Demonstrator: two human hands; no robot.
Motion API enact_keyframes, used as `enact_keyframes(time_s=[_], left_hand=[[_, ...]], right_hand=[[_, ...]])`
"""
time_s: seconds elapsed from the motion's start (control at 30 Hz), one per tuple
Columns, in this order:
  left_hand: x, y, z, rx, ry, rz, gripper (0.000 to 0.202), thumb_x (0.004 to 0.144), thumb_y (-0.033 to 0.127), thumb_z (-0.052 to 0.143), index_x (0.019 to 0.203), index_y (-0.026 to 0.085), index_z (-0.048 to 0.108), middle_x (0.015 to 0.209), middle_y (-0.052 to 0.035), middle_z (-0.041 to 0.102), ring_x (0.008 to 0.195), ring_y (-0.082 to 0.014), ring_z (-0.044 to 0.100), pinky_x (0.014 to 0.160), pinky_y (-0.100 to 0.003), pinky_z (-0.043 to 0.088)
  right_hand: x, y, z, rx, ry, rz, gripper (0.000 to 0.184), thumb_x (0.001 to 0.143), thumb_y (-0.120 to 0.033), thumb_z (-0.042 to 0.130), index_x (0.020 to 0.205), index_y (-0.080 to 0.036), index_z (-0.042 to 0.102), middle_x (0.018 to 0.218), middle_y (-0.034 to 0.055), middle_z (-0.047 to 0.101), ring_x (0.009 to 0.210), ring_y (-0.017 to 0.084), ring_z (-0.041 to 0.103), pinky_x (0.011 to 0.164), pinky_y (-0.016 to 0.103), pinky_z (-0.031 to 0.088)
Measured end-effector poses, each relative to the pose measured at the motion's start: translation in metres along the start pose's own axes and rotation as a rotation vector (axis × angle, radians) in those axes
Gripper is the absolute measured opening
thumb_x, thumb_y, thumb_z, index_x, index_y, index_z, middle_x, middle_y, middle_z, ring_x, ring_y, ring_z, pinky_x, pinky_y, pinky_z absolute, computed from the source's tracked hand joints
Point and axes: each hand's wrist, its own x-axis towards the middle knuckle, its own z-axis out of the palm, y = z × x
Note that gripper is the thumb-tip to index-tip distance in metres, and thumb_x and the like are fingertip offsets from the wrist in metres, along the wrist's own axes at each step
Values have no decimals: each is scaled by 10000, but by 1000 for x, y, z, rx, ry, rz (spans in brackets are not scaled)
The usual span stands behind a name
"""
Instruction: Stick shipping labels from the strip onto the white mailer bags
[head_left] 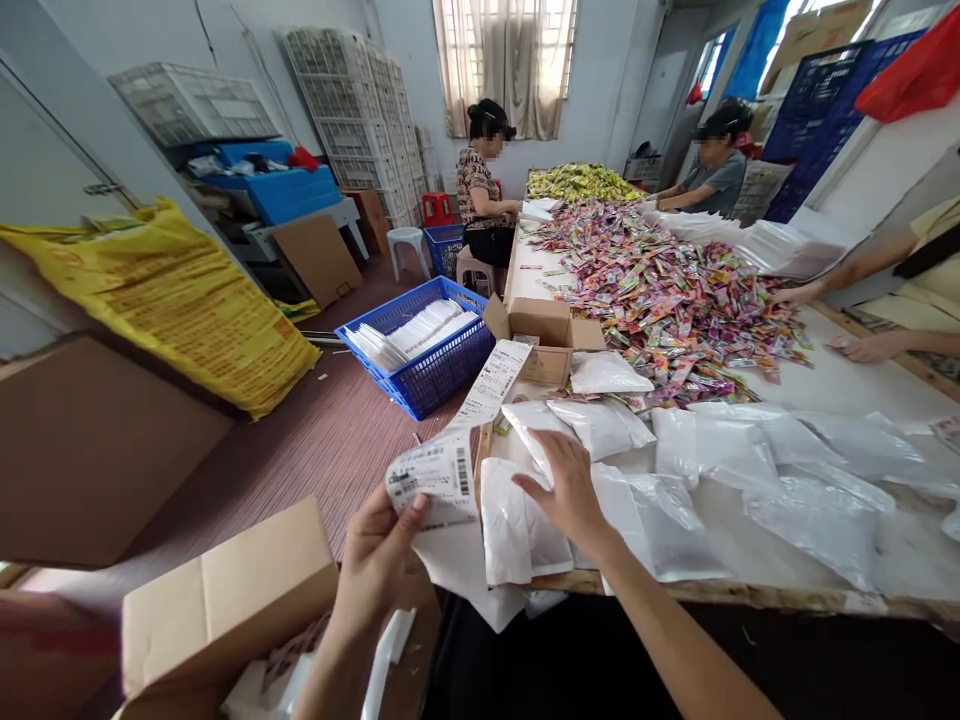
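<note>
My left hand (382,555) pinches a long strip of white shipping labels (450,450) that runs up and away toward a small cardboard box (544,335). Flat on a white plastic mailer bag (514,530) at the near edge of the table (750,590) lies my right hand (570,490), its fingers spread. More white mailer bags (750,470) lie side by side across the table's near end. A big heap of small colourful packets (660,290) covers the middle of the table.
An open cardboard box (225,600) sits below my left hand. A blue basket (427,345) of white packets stands on the floor. Two people sit at the far end; another person's arms (847,290) reach in from the right. Stacked crates line the back wall.
</note>
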Motion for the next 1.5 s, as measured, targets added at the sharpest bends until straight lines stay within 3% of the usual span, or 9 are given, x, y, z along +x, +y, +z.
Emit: enact_keyframes(time_s=[0.2, 0.33, 0.43, 0.67, 0.9, 1.07, 1.2, 1.33, 1.5], left_hand=[[12, 13, -5, -20, 52, 230, 395, 741, 329, 782, 1118, 222, 736, 1045, -58, 752, 1000, -223, 673, 909, -256, 521], [-9, -6, -1, 304, -264, 9, 219, 789, 317, 725, 938, 176, 800, 906, -81, 765, 840, -262, 686, 801, -302, 538], [-19, -22, 5, 359, -425, -174, 225, 754, 346, 746, 831, 143, 804, 814, -96, 747, 822, -296, 669, 797, -345, 524], [0, -27, 20, -254, -253, -757, 398, 802, 411, 657, 982, 62, 726, 921, -185, 744, 962, -328, 695, 851, -387, 548], [42, -31, -12, -347, 301, -496, 238, 877, 143, 488, 1027, 61, 653, 848, -113, 755, 714, -195, 720, 694, -282, 586], [36, -19, -23, -213, -12, -619, 327, 855, 238, 595, 1086, 15, 659, 819, -168, 753, 659, -254, 725, 578, -312, 587], [8, -13, -10, -188, -87, -526, 475, 761, 289, 755, 1192, 134, 627, 915, -113, 765, 726, -244, 732, 667, -305, 596], [-17, -13, 0, -176, -84, -325, 470, 670, 391, 826, 1088, 226, 686, 994, -72, 762, 895, -283, 716, 809, -350, 578], [-31, -26, 21, 84, -335, -221, 242, 748, 371, 761, 841, 148, 782, 878, -112, 768, 851, -270, 695, 852, -361, 535]], right_hand=[[30, 31, 6, -201, -64, 184, 475, 853, -392, 630, 1260, -156, 570, 1342, 178, 525, 1275, 370, 449, 1057, 579, 328], [-8, -35, -21, 386, -24, 12, 629, 925, -397, 559, 1472, -229, 297, 1205, 101, 627, 1089, 235, 613, 959, 408, 495], [-34, -68, -27, 362, -21, -116, 388, 926, -249, 556, 1310, -271, 508, 1092, 63, 672, 1014, 221, 643, 870, 363, 539], [-57, -80, -9, 189, -116, -271, 233, 944, -166, 427, 1003, -322, 589, 837, 10, 625, 805, 220, 619, 695, 404, 579], [-31, -68, -81, 641, 338, -74, 144, 966, -328, 487, 860, -249, 542, 782, 16, 488, 754, 174, 515, 649, 296, 469], [-11, 0, -8, 166, 59, 150, 279, 948, -430, 457, 981, -189, 594, 777, 44, 573, 726, 202, 559, 663, 343, 495], [-33, 24, 53, -111, -104, 10, 531, 900, -414, 557, 1365, -169, 482, 1354, 165, 521, 1295, 328, 443, 1090, 548, 333], [-45, 8, 38, -64, -363, -31, 907, 740, -682, 666, 1436, -162, 406, 1477, 195, 401, 1399, 394, 302, 1149, 628, 186], [-56, -36, -6, 483, -101, -11, 554, 971, -503, 450, 1435, -236, 308, 1234, 134, 602, 1167, 259, 585, 940, 431, 520]])
